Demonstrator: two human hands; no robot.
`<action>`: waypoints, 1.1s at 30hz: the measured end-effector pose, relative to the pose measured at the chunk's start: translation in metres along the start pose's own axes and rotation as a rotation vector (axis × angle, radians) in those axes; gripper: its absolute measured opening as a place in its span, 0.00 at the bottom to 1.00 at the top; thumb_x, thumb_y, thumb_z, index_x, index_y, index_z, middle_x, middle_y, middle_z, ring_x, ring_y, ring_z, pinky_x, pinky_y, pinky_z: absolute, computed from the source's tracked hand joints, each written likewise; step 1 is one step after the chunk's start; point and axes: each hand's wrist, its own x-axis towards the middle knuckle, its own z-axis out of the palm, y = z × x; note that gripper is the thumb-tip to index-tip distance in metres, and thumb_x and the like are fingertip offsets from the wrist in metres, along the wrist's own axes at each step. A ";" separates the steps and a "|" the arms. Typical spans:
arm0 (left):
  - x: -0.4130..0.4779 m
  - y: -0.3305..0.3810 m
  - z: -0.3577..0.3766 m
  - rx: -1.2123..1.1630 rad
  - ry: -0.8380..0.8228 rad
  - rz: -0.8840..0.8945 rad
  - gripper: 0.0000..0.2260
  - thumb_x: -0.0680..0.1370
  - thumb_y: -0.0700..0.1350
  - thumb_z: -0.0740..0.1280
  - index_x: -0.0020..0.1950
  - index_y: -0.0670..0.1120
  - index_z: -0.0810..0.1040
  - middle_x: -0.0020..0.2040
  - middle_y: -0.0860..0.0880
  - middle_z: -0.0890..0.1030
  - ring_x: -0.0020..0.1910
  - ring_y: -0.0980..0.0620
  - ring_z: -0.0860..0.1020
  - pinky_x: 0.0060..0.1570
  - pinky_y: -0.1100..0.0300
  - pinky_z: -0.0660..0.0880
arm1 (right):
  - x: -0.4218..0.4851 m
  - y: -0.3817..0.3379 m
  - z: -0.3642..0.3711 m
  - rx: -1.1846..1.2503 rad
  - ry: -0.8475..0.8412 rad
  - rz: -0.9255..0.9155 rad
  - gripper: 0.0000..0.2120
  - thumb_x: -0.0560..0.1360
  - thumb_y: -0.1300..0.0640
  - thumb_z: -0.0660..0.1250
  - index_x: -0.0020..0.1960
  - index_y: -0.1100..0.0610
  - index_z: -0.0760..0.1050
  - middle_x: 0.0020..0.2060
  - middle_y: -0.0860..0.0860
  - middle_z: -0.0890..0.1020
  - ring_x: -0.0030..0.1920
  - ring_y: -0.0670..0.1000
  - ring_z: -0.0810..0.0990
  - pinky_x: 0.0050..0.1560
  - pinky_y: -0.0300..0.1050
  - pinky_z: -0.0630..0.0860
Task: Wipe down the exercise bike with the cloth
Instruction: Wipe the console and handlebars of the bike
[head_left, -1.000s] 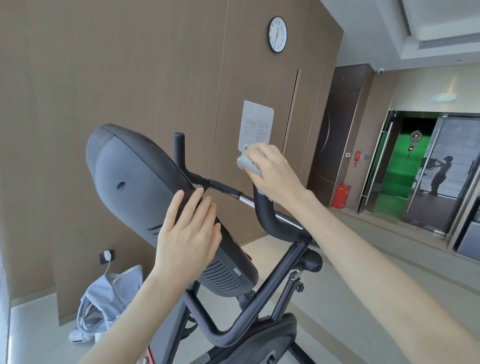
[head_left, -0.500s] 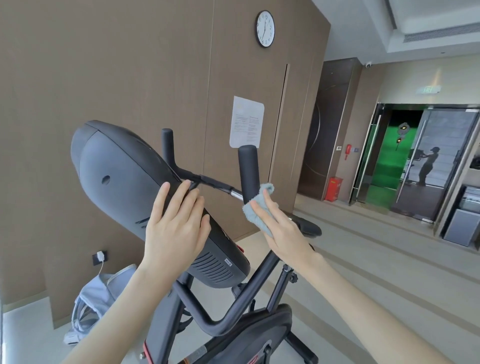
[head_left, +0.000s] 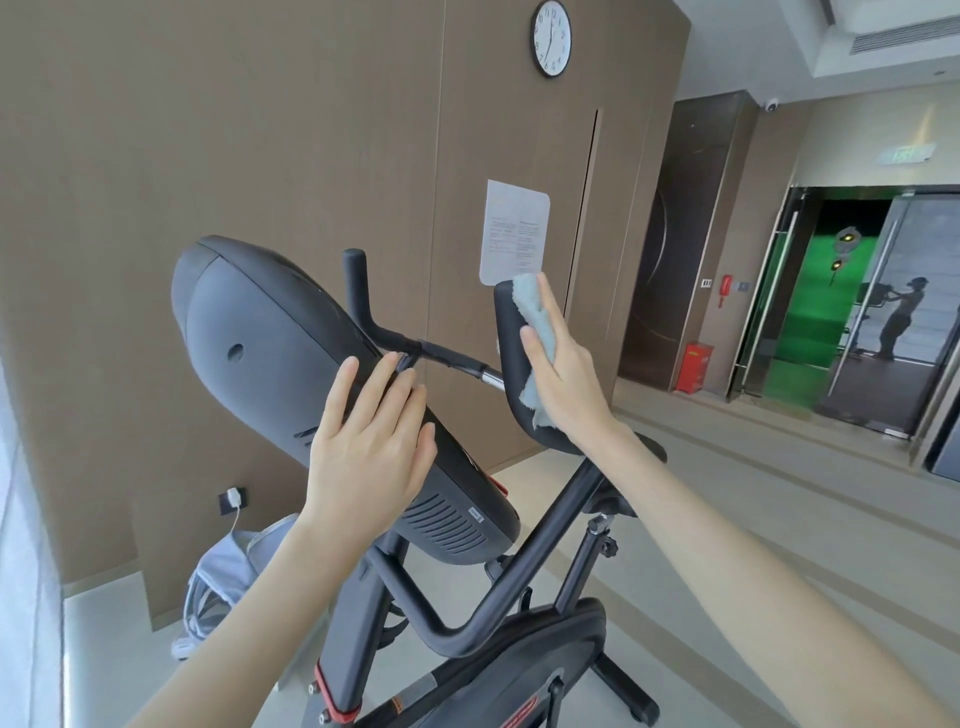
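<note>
**A:** So where are we at? Our right hand (head_left: 566, 374) has the cloth (head_left: 535, 317) pressed flat against the right grip (head_left: 511, 358) of the bike (head_left: 498, 587), up near its top. Fingers are straight, thumb on the near side, nothing really clamped. Left hand (head_left: 371, 441) lies flat, fingers straight too, on the console (head_left: 270, 353).

**B:** That's our worry tbh. The cloth's only pinned by the palm, so a quick stroke down could bunch it up or drop it. And if we lean hard on that console it might tilt.

**A:** Yep. Also we can't see the grip's far side, so no idea if the cloth wraps round it. The console's face points away from us, and the bike's base is cut off at the bottom.
</note>
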 end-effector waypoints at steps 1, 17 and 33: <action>0.000 0.000 0.000 0.002 0.002 0.002 0.16 0.81 0.46 0.59 0.58 0.38 0.81 0.60 0.42 0.80 0.68 0.42 0.72 0.75 0.44 0.55 | -0.011 0.008 0.003 -0.001 0.007 0.025 0.26 0.82 0.50 0.52 0.77 0.44 0.45 0.64 0.40 0.69 0.58 0.45 0.73 0.52 0.23 0.63; -0.001 -0.002 0.005 0.009 0.020 0.016 0.15 0.81 0.46 0.59 0.58 0.39 0.81 0.60 0.43 0.80 0.69 0.43 0.70 0.75 0.45 0.54 | 0.023 -0.017 -0.007 0.163 0.045 0.047 0.23 0.82 0.47 0.53 0.76 0.42 0.55 0.62 0.35 0.67 0.50 0.36 0.73 0.42 0.17 0.65; -0.001 -0.002 0.004 -0.004 0.027 -0.004 0.15 0.80 0.46 0.60 0.57 0.39 0.81 0.59 0.43 0.81 0.68 0.43 0.71 0.75 0.46 0.53 | -0.035 -0.007 -0.014 0.085 0.311 -0.033 0.20 0.81 0.57 0.56 0.72 0.59 0.64 0.61 0.45 0.71 0.62 0.40 0.70 0.57 0.18 0.61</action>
